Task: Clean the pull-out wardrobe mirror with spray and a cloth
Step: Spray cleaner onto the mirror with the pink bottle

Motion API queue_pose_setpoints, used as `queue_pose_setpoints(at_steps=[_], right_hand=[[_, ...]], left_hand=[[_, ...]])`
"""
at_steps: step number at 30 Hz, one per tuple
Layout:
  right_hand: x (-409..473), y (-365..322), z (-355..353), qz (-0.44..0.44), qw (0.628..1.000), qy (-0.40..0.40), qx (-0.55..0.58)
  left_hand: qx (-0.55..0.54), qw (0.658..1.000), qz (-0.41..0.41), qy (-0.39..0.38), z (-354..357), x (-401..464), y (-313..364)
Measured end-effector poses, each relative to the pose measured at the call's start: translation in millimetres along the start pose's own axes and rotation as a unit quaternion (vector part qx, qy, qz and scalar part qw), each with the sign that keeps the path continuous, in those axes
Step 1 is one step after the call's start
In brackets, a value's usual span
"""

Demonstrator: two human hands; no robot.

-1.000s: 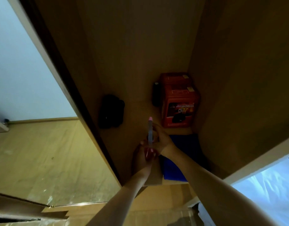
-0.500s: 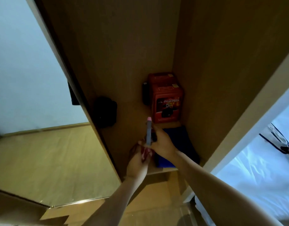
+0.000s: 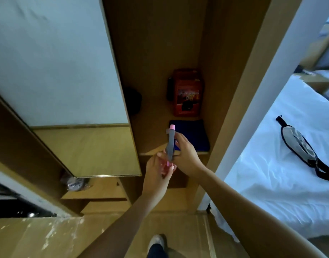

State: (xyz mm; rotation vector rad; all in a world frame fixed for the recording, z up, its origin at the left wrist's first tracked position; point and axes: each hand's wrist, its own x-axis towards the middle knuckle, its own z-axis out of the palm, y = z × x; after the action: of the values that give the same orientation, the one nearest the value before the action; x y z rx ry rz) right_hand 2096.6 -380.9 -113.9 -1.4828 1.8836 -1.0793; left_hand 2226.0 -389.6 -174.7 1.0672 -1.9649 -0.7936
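at the open wardrobe, the left hand (image 3: 158, 169) and right hand (image 3: 186, 155) both grip the spray bottle (image 3: 170, 144). by the look of it the mirror (image 3: 67, 75) is unsprayed, and the blue cloth (image 3: 192, 135) lies unused on the shelf (image 3: 152, 131).

red box (image 3: 187, 94): printed front panel, dark figure and a band of lettering, too blurred to read
spray bottle (image 3: 170, 144): no label legible, grey head and pink tip only
blue cloth (image 3: 191, 131): no print visible
mirror (image 3: 67, 71): no marking or sticker readable
strap on bed (image 3: 297, 144): grey patch, any print too small to tell
wrapped item, lower shelf (image 3: 74, 183): nothing readable
net: zero legible text, brands or numbers in this view
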Motion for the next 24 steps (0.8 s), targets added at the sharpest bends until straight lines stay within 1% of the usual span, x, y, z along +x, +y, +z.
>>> queue_pose_setpoints(at_steps=[3,5,7,11,13,19,24], right_hand=[[-24,-18,-3,-0.016,1.000,-0.009,-0.004],[-33,-34,-2,-0.031,0.999,-0.010,-0.003],[-40,-48,4,-0.044,0.999,-0.004,-0.009],[-44,-73,22,-0.063,0.998,0.001,0.003],[-44,-88,31,-0.079,0.997,0.000,0.014],[-35,-136,66,-0.123,0.992,-0.004,0.036],[-18,-179,98,-0.129,0.989,-0.007,0.070]], left_hand=[[-0.028,1.000,-0.002,-0.010,-16,-22,13],[-0.067,0.998,-0.009,-0.019,-30,-33,24],[-0.093,0.995,0.001,-0.024,-48,-44,37],[-0.098,0.994,0.037,-0.012,-86,-55,46],[-0.108,0.993,0.042,-0.005,-103,-57,43],[-0.140,0.990,0.021,0.003,-152,-52,20],[-0.119,0.992,0.049,0.017,-202,-36,7]])
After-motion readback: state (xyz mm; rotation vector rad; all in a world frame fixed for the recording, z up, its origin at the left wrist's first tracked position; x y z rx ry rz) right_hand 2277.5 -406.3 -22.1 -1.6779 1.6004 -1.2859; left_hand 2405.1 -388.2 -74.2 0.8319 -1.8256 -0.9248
